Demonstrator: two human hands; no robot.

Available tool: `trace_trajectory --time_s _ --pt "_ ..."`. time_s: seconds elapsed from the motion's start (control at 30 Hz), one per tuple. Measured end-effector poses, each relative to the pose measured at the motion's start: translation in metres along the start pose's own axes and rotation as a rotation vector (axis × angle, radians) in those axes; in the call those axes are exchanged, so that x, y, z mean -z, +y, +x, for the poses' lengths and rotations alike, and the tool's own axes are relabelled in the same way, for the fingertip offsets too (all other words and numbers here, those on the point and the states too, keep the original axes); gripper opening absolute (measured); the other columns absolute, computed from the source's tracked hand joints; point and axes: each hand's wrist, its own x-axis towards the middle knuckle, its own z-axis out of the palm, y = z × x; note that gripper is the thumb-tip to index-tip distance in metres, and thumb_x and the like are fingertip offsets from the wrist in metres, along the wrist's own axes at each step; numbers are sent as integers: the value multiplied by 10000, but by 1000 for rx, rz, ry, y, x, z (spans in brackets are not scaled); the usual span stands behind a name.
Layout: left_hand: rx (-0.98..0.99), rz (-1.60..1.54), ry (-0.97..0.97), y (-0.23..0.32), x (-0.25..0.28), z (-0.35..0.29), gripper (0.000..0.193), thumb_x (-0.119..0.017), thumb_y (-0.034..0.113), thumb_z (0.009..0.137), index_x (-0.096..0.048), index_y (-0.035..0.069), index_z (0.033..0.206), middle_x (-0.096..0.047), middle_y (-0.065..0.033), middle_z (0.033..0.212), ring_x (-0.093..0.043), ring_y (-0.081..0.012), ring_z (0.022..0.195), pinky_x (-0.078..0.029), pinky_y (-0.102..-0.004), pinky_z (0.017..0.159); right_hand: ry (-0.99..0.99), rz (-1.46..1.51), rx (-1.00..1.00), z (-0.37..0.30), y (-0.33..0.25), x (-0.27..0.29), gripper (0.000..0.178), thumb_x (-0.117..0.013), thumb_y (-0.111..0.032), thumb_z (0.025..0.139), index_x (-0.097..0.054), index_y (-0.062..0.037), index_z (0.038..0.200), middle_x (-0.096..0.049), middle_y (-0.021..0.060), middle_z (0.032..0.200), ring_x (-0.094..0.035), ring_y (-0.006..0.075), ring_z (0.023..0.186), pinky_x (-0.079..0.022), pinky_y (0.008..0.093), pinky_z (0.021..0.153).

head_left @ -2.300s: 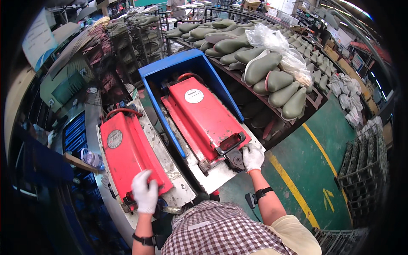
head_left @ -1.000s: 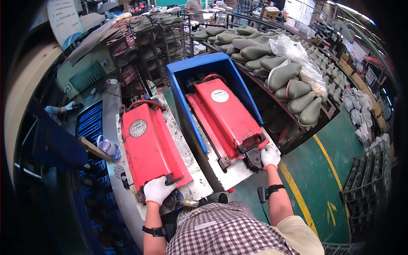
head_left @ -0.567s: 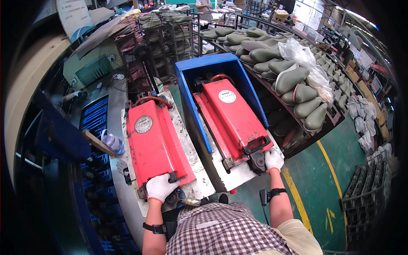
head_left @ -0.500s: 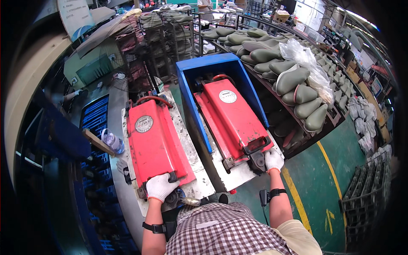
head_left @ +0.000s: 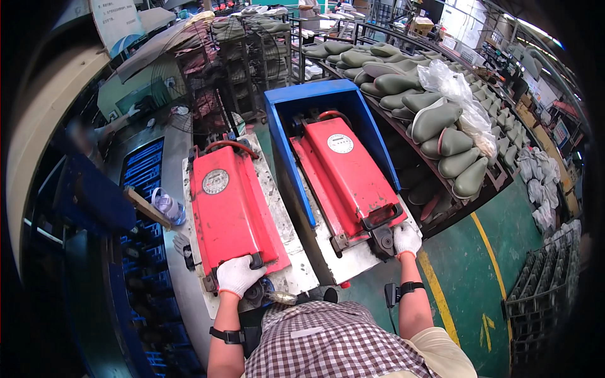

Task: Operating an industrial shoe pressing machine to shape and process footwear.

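In the head view, looking down, two long red machine covers lie side by side in front of the person, who wears white gloves. The left red cover (head_left: 233, 211) rests on a pale plate (head_left: 293, 258); the right red cover (head_left: 343, 170) sits partly inside a blue hood (head_left: 315, 94). The long axis of each runs away from the person, its far end leaning left. The left hand (head_left: 241, 276) is at the left cover's near end, fingers curled around its black handle (head_left: 256, 259), so that cover stretches forward from the fingers and is the nearer to this hand. The right hand (head_left: 408, 240) is just right of a dark knobbed block (head_left: 382, 242), below the right cover's looped handle (head_left: 382, 217); that cover extends forward and left from its fingers. Whether these are closed or apart, I cannot tell.
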Motion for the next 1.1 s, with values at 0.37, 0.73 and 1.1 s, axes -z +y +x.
trace_trajectory --time_s 0.37,0.73,1.1 --pt "12 2 -39 2 4 -1 466 -749 584 760 -784 127 844 -746 -178 801 -749 -355 768 -597 -477 723 -9 28 -15 -1 -1 1 353 -572 -435 910 -796 -210 1062 -768 167 1075 -732 380 1029 -570 470 916" --pt "22 9 -29 2 2 -1 488 -763 602 743 -791 122 831 -742 -180 786 -748 -352 762 -595 -467 726 -13 18 -14 -2 -2 4 365 -566 -433 911 -794 -196 1070 -764 179 1079 -726 387 1031 -564 477 916" --pt "17 11 -22 3 2 -1 497 -762 608 742 -789 119 827 -741 -184 786 -749 -354 770 -596 -470 732 -8 15 -18 -2 -2 4 367 -571 -444 913 -795 -198 1067 -765 177 1077 -730 382 1027 -566 475 914"
